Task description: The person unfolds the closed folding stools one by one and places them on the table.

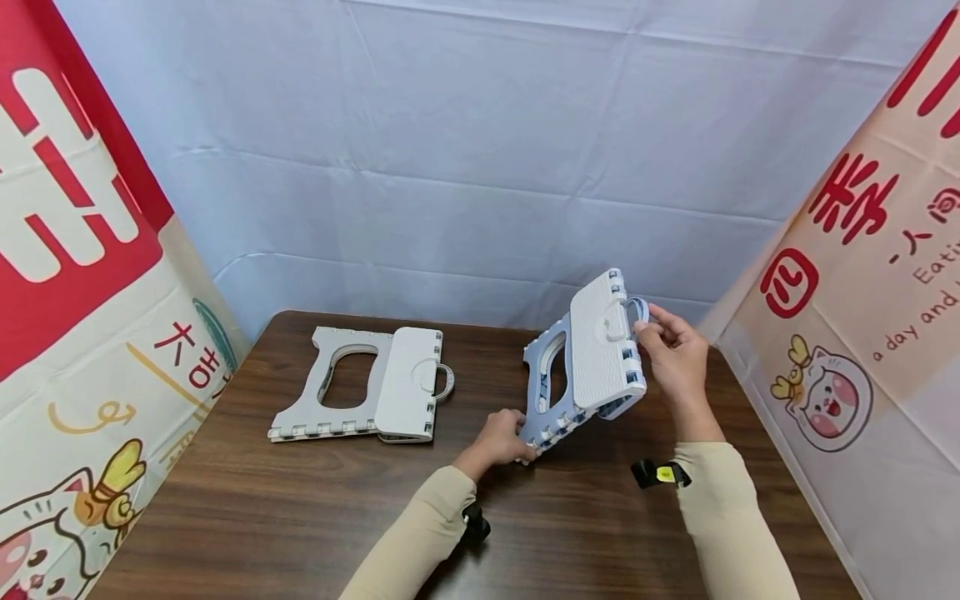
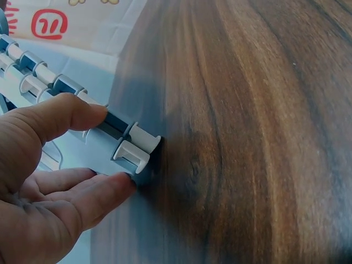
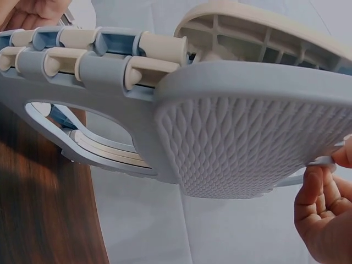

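A blue and white folding step stool (image 1: pixel 600 342) is folded flat and tilted, its seat end raised off the table. In the head view my right hand (image 1: pixel 675 354) pinches the loop handle (image 1: pixel 637 310) at that raised end. My left hand (image 1: pixel 504 437) grips the lower leg corner close to the table; the left wrist view has the thumb on the hinged edge (image 2: pixel 118 129) and the fingers beneath. From the right wrist, the textured seat panel (image 3: pixel 247 143) and the oval opening between the legs show. A second folded stool (image 1: pixel 408 379), grey and white, lies flat on the left.
The dark wooden table (image 1: pixel 300 517) runs back to a pale hanging cloth (image 1: pixel 450 167). Printed banners stand at the left (image 1: pixel 90 292) and right (image 1: pixel 862 292) sides. Black straps with small devices (image 1: pixel 660 473) sit on both wrists.
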### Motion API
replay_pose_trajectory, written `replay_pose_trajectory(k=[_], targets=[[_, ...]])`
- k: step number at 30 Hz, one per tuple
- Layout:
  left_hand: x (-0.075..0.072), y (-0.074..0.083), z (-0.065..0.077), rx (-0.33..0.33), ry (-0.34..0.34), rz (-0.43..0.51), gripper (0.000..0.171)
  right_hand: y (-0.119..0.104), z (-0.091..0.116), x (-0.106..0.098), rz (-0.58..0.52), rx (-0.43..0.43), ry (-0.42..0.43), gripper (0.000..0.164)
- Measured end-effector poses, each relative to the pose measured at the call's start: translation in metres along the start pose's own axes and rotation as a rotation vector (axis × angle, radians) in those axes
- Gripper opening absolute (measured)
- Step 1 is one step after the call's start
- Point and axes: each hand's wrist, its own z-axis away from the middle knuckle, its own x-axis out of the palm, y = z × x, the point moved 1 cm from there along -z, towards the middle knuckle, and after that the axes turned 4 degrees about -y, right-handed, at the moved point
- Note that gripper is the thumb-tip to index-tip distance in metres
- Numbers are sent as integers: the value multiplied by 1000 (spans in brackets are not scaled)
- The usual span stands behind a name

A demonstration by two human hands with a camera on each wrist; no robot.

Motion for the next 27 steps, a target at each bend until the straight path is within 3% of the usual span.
replay_pose_trajectory(k=[13,22,27], targets=[[2,6,-2,-33,35,-26,43,-3,2,1,37,-19,-30,41],[4,9,-3,-70,17,96,64,-3,3,9,4,-69,-28,36],[5,11,-4,-69,6,116,75,-5,3,15,6,-87,-23,35]])
